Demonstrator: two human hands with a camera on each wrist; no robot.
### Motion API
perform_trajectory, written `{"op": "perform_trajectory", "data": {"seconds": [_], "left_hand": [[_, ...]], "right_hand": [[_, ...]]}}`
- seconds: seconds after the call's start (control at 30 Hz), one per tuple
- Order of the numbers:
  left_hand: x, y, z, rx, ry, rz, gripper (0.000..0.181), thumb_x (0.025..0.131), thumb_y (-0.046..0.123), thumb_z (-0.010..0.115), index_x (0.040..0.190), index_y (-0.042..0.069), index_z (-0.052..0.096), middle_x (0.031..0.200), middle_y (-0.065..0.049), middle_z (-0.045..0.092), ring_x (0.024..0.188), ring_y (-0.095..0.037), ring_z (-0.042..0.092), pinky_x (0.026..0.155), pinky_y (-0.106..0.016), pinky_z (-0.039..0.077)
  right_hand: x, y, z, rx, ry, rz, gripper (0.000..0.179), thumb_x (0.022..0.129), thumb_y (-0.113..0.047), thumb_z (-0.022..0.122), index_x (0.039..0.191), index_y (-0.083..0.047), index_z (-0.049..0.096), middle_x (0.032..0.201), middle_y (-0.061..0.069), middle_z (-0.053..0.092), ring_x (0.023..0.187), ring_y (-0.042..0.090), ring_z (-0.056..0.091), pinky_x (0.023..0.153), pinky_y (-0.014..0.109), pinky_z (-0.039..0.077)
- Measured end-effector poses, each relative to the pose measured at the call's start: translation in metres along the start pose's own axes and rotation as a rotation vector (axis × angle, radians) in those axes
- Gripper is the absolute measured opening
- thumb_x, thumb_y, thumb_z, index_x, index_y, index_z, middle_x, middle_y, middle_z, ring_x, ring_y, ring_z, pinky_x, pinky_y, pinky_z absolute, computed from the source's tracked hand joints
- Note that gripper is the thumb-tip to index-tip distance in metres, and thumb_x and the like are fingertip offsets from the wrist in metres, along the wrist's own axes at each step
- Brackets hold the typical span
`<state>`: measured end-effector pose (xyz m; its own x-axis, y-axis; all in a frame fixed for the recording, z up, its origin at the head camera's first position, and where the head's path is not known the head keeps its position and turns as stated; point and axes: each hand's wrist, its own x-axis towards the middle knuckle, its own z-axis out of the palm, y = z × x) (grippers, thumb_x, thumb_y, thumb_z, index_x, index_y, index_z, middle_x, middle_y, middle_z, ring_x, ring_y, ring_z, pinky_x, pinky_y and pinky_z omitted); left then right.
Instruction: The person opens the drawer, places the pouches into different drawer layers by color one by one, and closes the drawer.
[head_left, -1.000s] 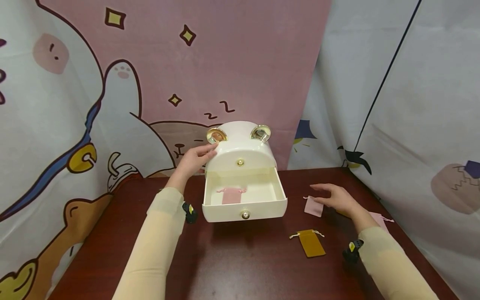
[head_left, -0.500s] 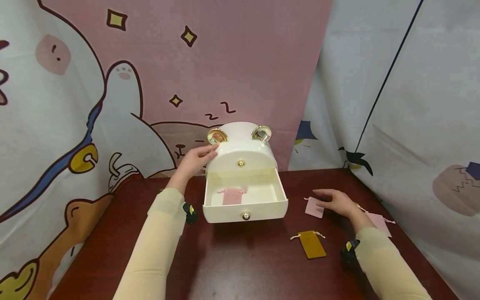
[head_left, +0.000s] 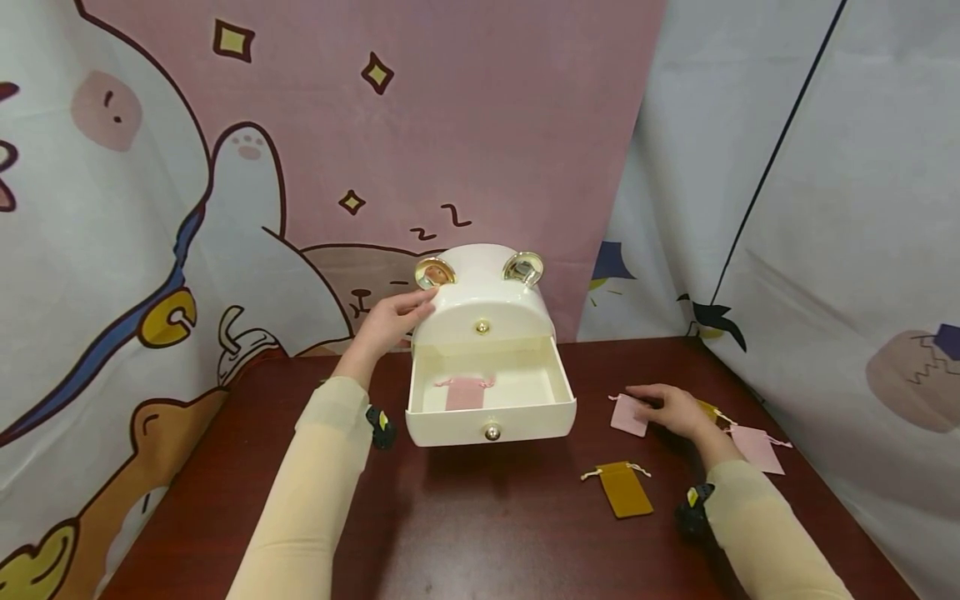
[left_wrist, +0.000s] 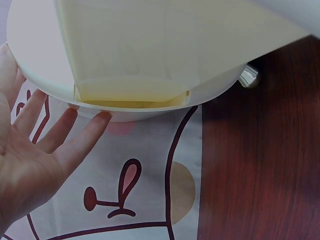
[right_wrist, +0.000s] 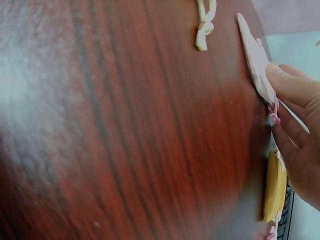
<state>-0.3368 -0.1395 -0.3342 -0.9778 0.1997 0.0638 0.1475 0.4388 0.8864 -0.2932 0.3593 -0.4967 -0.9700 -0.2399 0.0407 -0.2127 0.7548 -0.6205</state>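
Observation:
A white bear-eared storage box [head_left: 483, 287] stands at the back of the table, its lower drawer [head_left: 450, 429] pulled out. Inside the drawer lies a pink drawstring pouch [head_left: 465, 396]. My left hand [head_left: 388, 323] rests on the box's left side with extended fingers; the left wrist view shows its fingertips [left_wrist: 102, 116] against the box edge. Over on the right, my right hand [head_left: 675, 412] is down at a small pale pink drawstring pouch [head_left: 625, 417]. In the right wrist view, the thumb [right_wrist: 282, 80] meets that pouch's edge, with the other fingers spread beside its cord.
A mustard drawstring pouch [head_left: 624, 490] lies nearer on the table [head_left: 487, 533]. Beyond the right wrist are another mustard pouch [head_left: 708, 410] and another pink pouch [head_left: 757, 450]. A patterned cloth [head_left: 525, 125] hangs behind the box, and a pale one [head_left: 847, 208] on the right.
My right hand has lowered onto the pale pink pouch and its fingers have drawn closer together. The mustard pouch behind the wrist shows more. The left hand and drawer stay put.

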Motion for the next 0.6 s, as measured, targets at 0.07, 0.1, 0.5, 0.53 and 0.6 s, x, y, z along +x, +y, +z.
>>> {"op": "perform_trajectory", "data": {"seconds": [0.07, 0.1, 0.5, 0.53, 0.6], "left_hand": [[0.0, 0.0, 0.0, -0.001, 0.0, 0.001, 0.048, 0.095, 0.047, 0.063, 0.141, 0.033, 0.057, 0.136, -0.006, 0.058, 0.107, -0.028, 0.063, 0.082, -0.046, 0.057], [0.0, 0.0, 0.0, -0.001, 0.0, 0.002, 0.048, 0.095, 0.047, 0.063, 0.141, 0.033, 0.057, 0.136, -0.006, 0.058, 0.107, -0.028, 0.063, 0.082, -0.046, 0.057], [-0.001, 0.0, 0.0, 0.0, 0.0, 0.009, 0.049, 0.095, 0.048, 0.063, 0.142, 0.033, 0.057, 0.137, -0.006, 0.057, 0.107, -0.028, 0.063, 0.082, -0.046, 0.057], [-0.001, 0.0, 0.0, -0.001, 0.0, 0.009, 0.049, 0.095, 0.048, 0.063, 0.142, 0.034, 0.057, 0.137, -0.006, 0.057, 0.107, -0.028, 0.063, 0.082, -0.046, 0.057], [-0.001, 0.0, 0.0, -0.001, 0.002, 0.007, 0.048, 0.095, 0.047, 0.063, 0.141, 0.034, 0.057, 0.137, -0.005, 0.057, 0.108, -0.028, 0.063, 0.082, -0.046, 0.057]], "right_hand": [[0.0, 0.0, 0.002, 0.003, 0.007, 0.0, 0.045, 0.093, -0.014, 0.071, 0.134, 0.0, 0.061, 0.131, 0.028, 0.057, 0.121, 0.048, 0.049, 0.101, 0.065, 0.037], [-0.001, 0.001, 0.002, 0.003, 0.012, -0.001, 0.045, 0.093, -0.013, 0.071, 0.134, 0.001, 0.06, 0.131, 0.028, 0.057, 0.121, 0.048, 0.049, 0.101, 0.065, 0.037], [-0.002, 0.005, 0.01, 0.003, 0.085, 0.001, 0.04, 0.093, -0.011, 0.07, 0.131, -0.001, 0.064, 0.128, 0.028, 0.059, 0.12, 0.049, 0.049, 0.101, 0.067, 0.036], [-0.001, 0.006, 0.011, 0.0, 0.093, -0.005, 0.039, 0.093, -0.01, 0.07, 0.13, 0.0, 0.064, 0.128, 0.028, 0.059, 0.119, 0.049, 0.05, 0.1, 0.066, 0.036], [-0.001, 0.007, 0.012, -0.002, 0.11, -0.011, 0.038, 0.092, -0.008, 0.07, 0.129, 0.0, 0.065, 0.126, 0.028, 0.06, 0.118, 0.048, 0.051, 0.1, 0.066, 0.037]]}}
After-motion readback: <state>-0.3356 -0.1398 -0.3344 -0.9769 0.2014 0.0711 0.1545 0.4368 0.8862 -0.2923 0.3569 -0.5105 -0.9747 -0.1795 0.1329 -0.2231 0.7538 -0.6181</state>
